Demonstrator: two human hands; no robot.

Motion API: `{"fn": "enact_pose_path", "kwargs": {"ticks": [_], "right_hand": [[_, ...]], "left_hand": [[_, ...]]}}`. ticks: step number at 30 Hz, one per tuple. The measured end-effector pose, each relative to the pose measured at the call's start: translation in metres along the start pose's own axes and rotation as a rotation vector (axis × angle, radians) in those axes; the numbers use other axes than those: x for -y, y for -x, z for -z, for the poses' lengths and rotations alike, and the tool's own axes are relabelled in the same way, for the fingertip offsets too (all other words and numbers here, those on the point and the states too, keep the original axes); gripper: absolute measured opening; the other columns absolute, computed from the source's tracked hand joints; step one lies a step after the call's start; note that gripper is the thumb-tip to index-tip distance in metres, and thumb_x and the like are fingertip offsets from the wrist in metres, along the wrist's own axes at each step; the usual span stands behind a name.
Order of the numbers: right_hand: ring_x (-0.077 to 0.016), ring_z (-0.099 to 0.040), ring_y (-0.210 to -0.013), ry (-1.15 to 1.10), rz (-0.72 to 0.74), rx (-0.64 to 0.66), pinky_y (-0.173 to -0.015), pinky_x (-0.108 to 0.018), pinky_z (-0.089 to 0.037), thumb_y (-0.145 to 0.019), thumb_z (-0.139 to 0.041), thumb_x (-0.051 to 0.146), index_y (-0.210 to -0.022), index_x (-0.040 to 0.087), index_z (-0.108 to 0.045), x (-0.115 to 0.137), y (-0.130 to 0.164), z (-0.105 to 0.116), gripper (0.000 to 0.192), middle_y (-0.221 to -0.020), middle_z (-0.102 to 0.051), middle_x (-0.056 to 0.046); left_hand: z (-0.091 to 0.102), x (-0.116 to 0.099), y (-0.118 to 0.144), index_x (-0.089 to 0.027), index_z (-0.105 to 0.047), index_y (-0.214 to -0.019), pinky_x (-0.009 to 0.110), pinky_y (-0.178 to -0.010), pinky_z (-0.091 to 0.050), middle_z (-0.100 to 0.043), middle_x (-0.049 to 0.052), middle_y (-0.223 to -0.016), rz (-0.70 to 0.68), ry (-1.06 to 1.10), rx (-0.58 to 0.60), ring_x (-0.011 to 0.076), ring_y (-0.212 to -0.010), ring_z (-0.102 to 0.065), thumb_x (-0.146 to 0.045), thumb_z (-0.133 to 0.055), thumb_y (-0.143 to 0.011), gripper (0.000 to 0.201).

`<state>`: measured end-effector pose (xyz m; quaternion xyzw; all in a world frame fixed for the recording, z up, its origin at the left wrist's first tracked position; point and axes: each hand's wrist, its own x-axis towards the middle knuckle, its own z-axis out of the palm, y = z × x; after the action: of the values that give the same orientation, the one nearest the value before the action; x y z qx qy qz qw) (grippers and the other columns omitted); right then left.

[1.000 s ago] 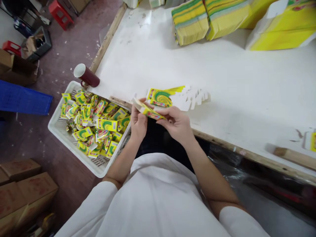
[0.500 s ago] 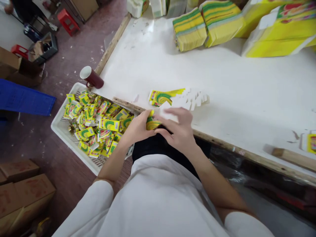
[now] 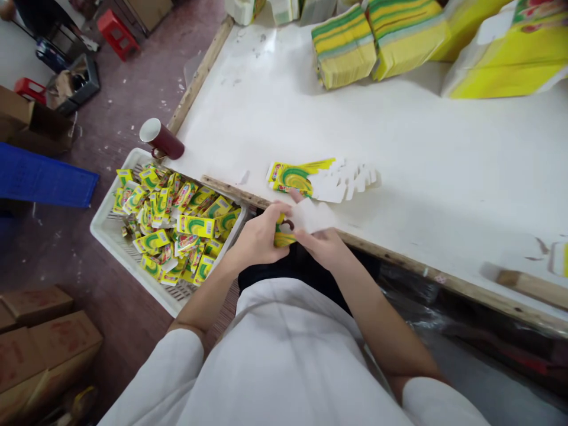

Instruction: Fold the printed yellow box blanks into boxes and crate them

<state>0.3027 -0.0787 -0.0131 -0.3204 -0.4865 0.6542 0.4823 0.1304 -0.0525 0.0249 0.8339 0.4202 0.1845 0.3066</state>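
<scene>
Just in front of my waist, my left hand [image 3: 262, 235] is closed round a small yellow-and-green carton [image 3: 283, 238], whose open end faces right. My right hand [image 3: 323, 241] pinches a blurred white card piece [image 3: 314, 216] right beside that opening. Whether the white card belongs to the same carton, I cannot tell. Beyond the hands, a fanned row of flat yellow-and-green cartons [image 3: 293, 177] with white flaps lies near the table's front edge. To the left, a white plastic basket [image 3: 128, 260] holds many small yellow cartons [image 3: 196, 225].
A dark red mug [image 3: 165, 141] stands at the left corner of the white table [image 3: 399, 136]. Bundled yellow cartons [image 3: 346, 53] line its back. Wooden strips [image 3: 199, 71] edge the tabletop. Brown boxes [image 3: 48, 343], a blue panel [image 3: 44, 177] and a red stool [image 3: 118, 34] are on the left.
My right hand has turned and dropped slightly, and a white card now shows in its fingers. My left hand has shifted a little right and down with the carton.
</scene>
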Motion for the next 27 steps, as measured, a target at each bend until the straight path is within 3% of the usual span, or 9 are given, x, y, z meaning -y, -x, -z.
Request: {"fn": "enact_pose_path", "kwargs": {"ticks": [2, 4, 7, 10, 12, 16, 21, 27], "right_hand": [[-0.0273, -0.038, -0.151, 0.212, 0.112, 0.037, -0.12, -0.049, -0.04, -0.098, -0.056, 0.04, -0.163, 0.028, -0.025, 0.001, 0.004, 0.002, 0.073, -0.166, -0.031, -0.011], [-0.0265, -0.036, -0.152, 0.496, 0.192, 0.01, -0.122, -0.048, -0.038, -0.1, -0.053, 0.028, -0.157, 0.026, -0.041, 0.002, 0.004, 0.001, 0.059, -0.166, -0.031, -0.011], [-0.0252, -0.049, -0.144, 0.732, 0.26, -0.055, -0.117, -0.045, -0.045, -0.099, -0.049, 0.019, -0.138, 0.025, -0.064, -0.001, 0.001, 0.002, 0.042, -0.159, -0.044, -0.012], [-0.0258, -0.057, -0.136, 0.78, 0.292, -0.144, -0.112, -0.047, -0.05, -0.098, -0.054, 0.022, -0.124, 0.025, -0.072, -0.004, -0.001, 0.009, 0.032, -0.15, -0.055, -0.012], [-0.027, -0.057, -0.136, 0.826, 0.281, -0.136, -0.111, -0.048, -0.051, -0.097, -0.058, 0.023, -0.122, 0.024, -0.072, -0.004, 0.0, 0.014, 0.029, -0.149, -0.056, -0.014], [-0.0299, -0.056, -0.137, 0.904, 0.238, 0.074, -0.108, -0.05, -0.052, -0.097, -0.057, 0.022, -0.125, 0.019, -0.071, 0.009, 0.003, 0.026, 0.032, -0.152, -0.05, -0.02], [-0.027, -0.064, -0.124, 0.892, 0.241, 0.257, -0.102, -0.046, -0.056, -0.092, -0.064, 0.02, -0.121, 0.027, -0.075, 0.027, 0.0, 0.035, 0.032, -0.142, -0.059, -0.011], [-0.0292, -0.065, -0.122, 0.876, 0.277, -0.002, -0.101, -0.046, -0.057, -0.09, -0.067, 0.023, -0.111, 0.022, -0.079, 0.011, 0.001, 0.029, 0.025, -0.142, -0.059, -0.015]], "left_hand": [[-0.001, 0.007, 0.0, -0.02, -0.035, -0.129, 0.033, -0.075, -0.053, -0.06, 0.011, -0.117, 0.052, 0.036, 0.014, 0.0226, -0.09, -0.067, -0.025, -0.067, -0.071, 0.066], [-0.005, 0.012, 0.0, -0.019, -0.029, -0.135, 0.033, -0.077, -0.053, -0.056, 0.015, -0.124, 0.041, 0.085, -0.041, 0.0218, -0.093, -0.067, -0.026, -0.068, -0.072, 0.074], [-0.009, 0.016, 0.002, -0.018, -0.029, -0.135, 0.034, -0.085, -0.054, -0.049, 0.017, -0.132, 0.055, 0.101, -0.175, 0.0222, -0.105, -0.064, -0.024, -0.072, -0.071, 0.077], [-0.005, 0.014, 0.007, -0.018, -0.041, -0.129, 0.038, -0.094, -0.052, -0.057, 0.014, -0.127, 0.146, 0.04, -0.141, 0.0254, -0.113, -0.062, -0.029, -0.076, -0.073, 0.067], [0.0, 0.012, 0.01, -0.018, -0.05, -0.124, 0.038, -0.094, -0.052, -0.065, 0.01, -0.119, 0.198, 0.025, -0.08, 0.0255, -0.11, -0.065, -0.033, -0.078, -0.074, 0.06], [0.013, 0.011, 0.014, -0.017, -0.06, -0.121, 0.036, -0.089, -0.054, -0.072, 0.007, -0.113, 0.222, -0.025, -0.06, 0.0249, -0.101, -0.07, -0.036, -0.08, -0.07, 0.058], [0.024, 0.005, 0.006, -0.018, -0.065, -0.117, 0.036, -0.089, -0.054, -0.074, 0.006, -0.112, 0.102, -0.139, -0.004, 0.026, -0.101, -0.072, -0.032, -0.083, -0.066, 0.056], [0.024, -0.001, 0.003, -0.018, -0.064, -0.121, 0.038, -0.093, -0.054, -0.074, 0.008, -0.115, 0.118, -0.231, -0.054, 0.0277, -0.105, -0.071, -0.029, -0.079, -0.067, 0.057]]}}
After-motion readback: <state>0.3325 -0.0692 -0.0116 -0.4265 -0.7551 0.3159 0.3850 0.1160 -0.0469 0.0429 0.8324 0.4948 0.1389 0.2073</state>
